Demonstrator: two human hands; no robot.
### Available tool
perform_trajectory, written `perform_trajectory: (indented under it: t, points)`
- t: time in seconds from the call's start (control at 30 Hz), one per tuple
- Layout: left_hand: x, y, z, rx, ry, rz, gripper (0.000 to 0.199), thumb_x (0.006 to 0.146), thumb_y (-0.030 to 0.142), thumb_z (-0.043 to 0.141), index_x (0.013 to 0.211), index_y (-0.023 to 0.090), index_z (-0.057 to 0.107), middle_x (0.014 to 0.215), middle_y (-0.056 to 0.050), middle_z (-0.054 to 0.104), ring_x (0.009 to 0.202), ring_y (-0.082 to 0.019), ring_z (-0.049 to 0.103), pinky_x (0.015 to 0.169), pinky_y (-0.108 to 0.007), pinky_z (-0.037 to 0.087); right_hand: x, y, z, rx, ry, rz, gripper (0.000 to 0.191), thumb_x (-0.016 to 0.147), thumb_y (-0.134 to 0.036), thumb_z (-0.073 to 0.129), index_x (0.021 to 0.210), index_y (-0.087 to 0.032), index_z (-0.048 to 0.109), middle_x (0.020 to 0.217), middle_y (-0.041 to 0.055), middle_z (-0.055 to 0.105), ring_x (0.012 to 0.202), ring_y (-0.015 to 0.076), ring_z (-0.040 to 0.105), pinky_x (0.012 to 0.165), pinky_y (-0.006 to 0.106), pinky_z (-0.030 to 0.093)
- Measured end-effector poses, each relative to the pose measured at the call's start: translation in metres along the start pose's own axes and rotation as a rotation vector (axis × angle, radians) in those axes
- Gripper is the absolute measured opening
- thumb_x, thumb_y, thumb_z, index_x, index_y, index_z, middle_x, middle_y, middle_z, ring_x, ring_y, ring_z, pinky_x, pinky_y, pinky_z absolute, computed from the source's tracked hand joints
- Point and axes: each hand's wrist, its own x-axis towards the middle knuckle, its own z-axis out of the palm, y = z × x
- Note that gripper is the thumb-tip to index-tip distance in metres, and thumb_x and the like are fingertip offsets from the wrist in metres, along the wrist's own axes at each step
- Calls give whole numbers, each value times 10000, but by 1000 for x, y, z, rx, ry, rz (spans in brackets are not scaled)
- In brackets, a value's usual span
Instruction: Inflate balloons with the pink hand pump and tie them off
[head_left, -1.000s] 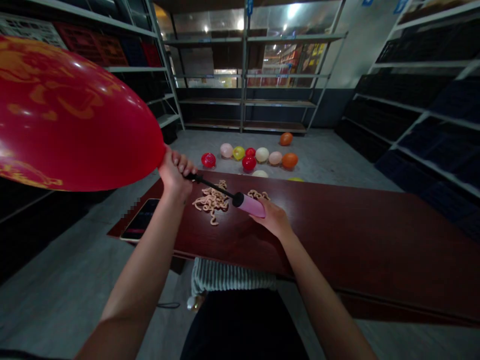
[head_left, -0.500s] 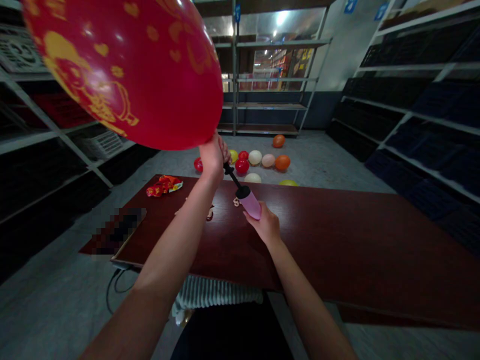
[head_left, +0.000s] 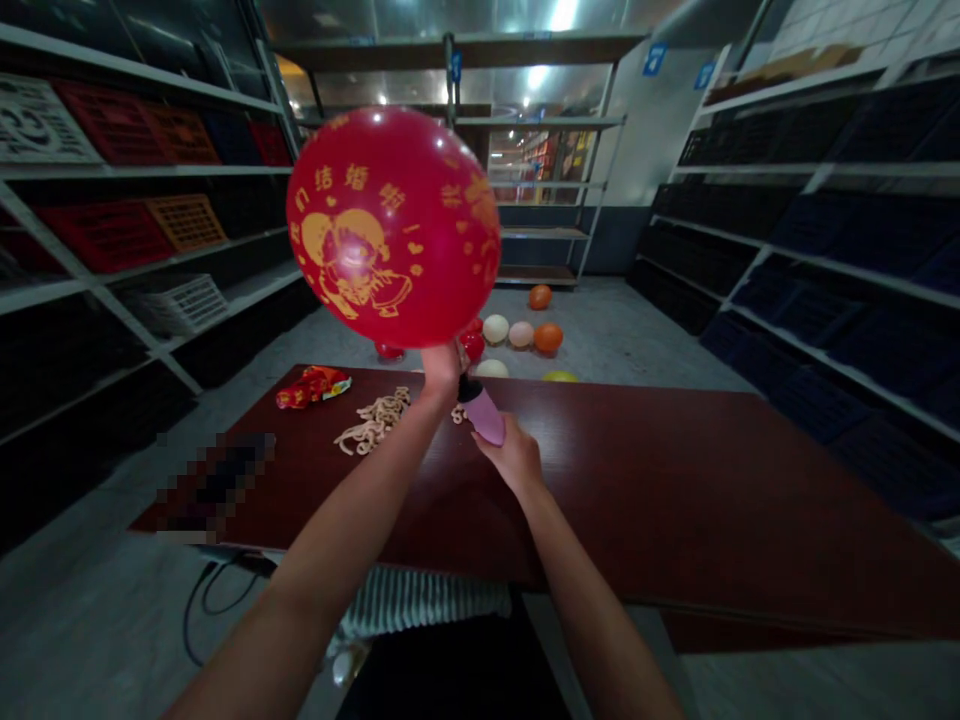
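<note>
A large red balloon (head_left: 394, 230) with yellow print stands inflated above my left hand (head_left: 444, 368). That hand is closed at the balloon's neck and the front end of a pump; the balloon hides part of the fingers. My right hand (head_left: 514, 448) is wrapped round the pink body of the hand pump (head_left: 484, 412), whose black collar lies close to my left hand. Both hands are above the dark red table (head_left: 660, 480). Left of my left forearm lies a pile of pale, uninflated balloons (head_left: 375, 422), and a few more are beside the pump.
A red and yellow packet (head_left: 311, 386) lies at the table's back left. Several inflated balloons, among them an orange one (head_left: 548, 338), rest on the floor beyond the table. Shelves with crates (head_left: 187, 222) stand left, others right and behind.
The pump has closed up, its black rod no longer showing between my hands. The red balloon now appears lower, further right and smaller in view, and the pale pile is uncovered.
</note>
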Motion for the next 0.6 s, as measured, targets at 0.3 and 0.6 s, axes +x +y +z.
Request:
perform_trajectory:
  t: [0.3, 0.6]
  points:
    - [-5, 50, -95, -99, 225, -4, 467, 1033, 270, 441, 617, 212, 235, 448, 86, 225, 333, -76, 237, 400, -231, 266, -8, -8, 2, -148, -24, -346, 470, 828, -412, 765, 1248, -230, 658, 1222, 102, 748, 975, 236, 752, 801, 293, 568]
    - [-9, 134, -140, -154, 237, 115, 469, 1066, 294, 373, 627, 200, 234, 446, 83, 214, 335, -73, 234, 419, -238, 271, -7, -9, 5, -107, -60, -463, 421, 790, -376, 799, 1163, -228, 672, 1105, 82, 772, 948, 247, 750, 838, 335, 577]
